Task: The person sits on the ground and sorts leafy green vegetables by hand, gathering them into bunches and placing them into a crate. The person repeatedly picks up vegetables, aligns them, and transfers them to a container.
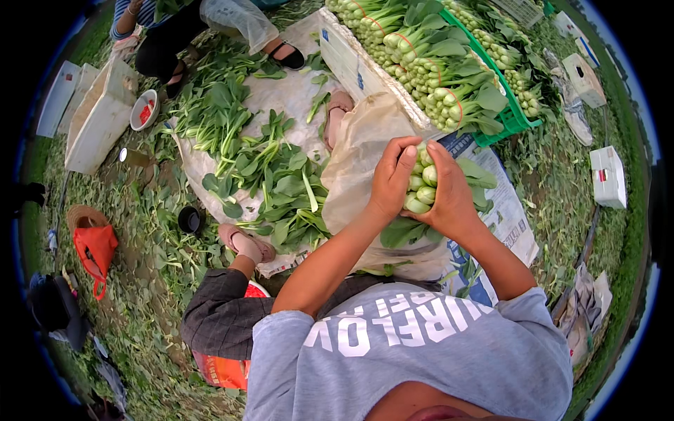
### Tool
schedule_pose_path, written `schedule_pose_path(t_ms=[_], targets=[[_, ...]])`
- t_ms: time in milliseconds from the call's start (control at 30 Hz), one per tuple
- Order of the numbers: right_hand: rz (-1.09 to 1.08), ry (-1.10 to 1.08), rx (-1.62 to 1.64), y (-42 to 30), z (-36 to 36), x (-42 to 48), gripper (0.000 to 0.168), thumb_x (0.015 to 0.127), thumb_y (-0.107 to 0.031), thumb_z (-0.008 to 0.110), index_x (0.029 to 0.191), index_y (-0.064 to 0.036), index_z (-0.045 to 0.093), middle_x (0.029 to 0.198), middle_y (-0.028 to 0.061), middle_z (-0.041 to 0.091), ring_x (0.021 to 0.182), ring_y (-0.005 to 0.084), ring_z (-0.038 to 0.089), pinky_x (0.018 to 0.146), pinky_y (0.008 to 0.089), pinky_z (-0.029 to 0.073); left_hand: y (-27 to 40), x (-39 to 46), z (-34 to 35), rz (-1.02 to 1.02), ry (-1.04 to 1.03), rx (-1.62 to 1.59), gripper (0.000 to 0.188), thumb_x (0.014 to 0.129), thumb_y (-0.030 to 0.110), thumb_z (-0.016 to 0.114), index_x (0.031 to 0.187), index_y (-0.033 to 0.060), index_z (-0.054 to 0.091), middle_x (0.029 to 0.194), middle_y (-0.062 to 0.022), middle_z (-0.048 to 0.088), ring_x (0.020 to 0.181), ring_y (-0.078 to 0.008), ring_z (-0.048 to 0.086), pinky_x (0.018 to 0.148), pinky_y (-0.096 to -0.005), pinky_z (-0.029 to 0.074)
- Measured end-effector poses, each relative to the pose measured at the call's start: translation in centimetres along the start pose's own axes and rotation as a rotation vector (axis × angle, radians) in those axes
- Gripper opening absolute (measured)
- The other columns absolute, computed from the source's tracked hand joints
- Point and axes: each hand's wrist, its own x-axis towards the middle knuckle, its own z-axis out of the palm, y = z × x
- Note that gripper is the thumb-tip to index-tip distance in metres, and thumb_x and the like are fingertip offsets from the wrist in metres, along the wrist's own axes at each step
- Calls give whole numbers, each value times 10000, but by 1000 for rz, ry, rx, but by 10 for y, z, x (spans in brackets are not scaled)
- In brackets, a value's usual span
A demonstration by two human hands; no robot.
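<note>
Between my left hand (pixel 391 176) and my right hand (pixel 448 192) is a bunch of green bok choy (pixel 423 181), its pale stem ends facing up and its leaves hanging out below and to the right. Both palms press round its sides. Beneath it a translucent plastic sheet (pixel 363 142) covers my lap. Loose bok choy (pixel 284 179) lies heaped on a pale ground sheet (pixel 197 179) to the left. Bunches bound with orange bands (pixel 442 97) are stacked at the top, by a white foam box (pixel 350 66) and a green plastic crate (pixel 508 87).
Another person's shoe (pixel 287 55) rests at the top of the sheet. Foam boxes (pixel 100 118), a white bowl (pixel 144 110), a metal can (pixel 133 157), a black cup (pixel 190 219) and a red bag (pixel 96 250) stand at the left. A foam box (pixel 608 176) is far right.
</note>
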Motion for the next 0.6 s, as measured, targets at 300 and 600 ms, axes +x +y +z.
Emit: schedule_pose_path(t_ms=[300,600], targets=[[-87,-35,-66,3,6,18,879,549,-73,792,1315,-60,361,1274,171,465,1163,353,469,974,429,386,-12,11,-5,-9,97,-49,331,969,322,418,991,24,562,892,-51,565,887,-113,503,829,-244,401],[30,-56,-100,-6,7,12,882,597,-93,803,1345,-57,336,1285,174,454,1178,352,450,1003,425,364,63,-40,-94,102,189,75,264,913,124,552,1158,33,514,1212,-50,478,1082,-133,482,934,-278,396]])
